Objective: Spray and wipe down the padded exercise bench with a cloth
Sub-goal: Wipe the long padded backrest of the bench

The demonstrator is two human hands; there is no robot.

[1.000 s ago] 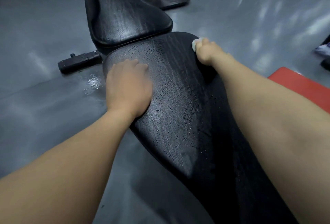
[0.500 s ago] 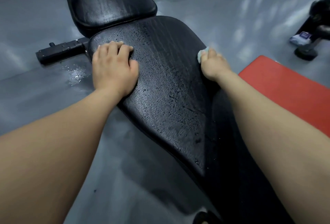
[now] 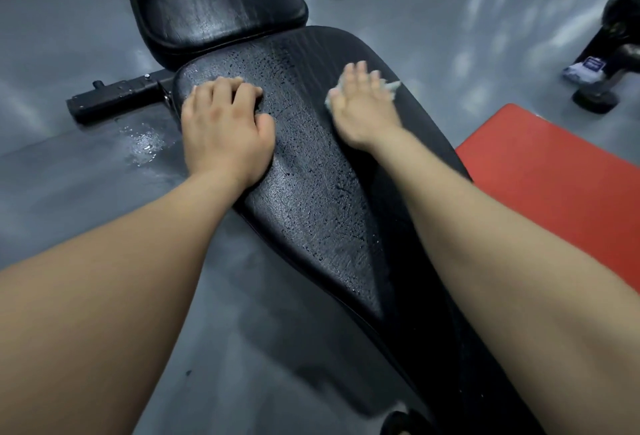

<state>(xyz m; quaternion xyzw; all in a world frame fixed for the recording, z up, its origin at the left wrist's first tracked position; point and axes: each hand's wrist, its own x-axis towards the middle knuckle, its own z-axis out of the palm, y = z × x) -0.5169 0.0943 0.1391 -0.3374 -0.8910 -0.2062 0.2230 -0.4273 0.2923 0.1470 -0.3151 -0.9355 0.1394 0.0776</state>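
Note:
A black padded bench pad (image 3: 311, 192) runs from the bottom right up to the middle, wet with droplets. A second black pad (image 3: 214, 1) joins it at the far end. My left hand (image 3: 225, 129) rests on the pad's left edge with its fingers bent over the far corner. My right hand (image 3: 363, 105) lies flat, fingers straight, pressing a small pale cloth (image 3: 389, 86) onto the right side of the pad. Only the cloth's edges show around the fingers.
A black steel frame bar (image 3: 117, 97) sticks out left of the bench, with a wet patch (image 3: 145, 143) on the grey floor beside it. A red mat (image 3: 554, 175) lies at the right. Dark equipment with a round foot (image 3: 594, 98) stands far right.
My right hand has slid from the pad's right edge onto its top and flattened out over the cloth. My left hand has stayed on the left edge.

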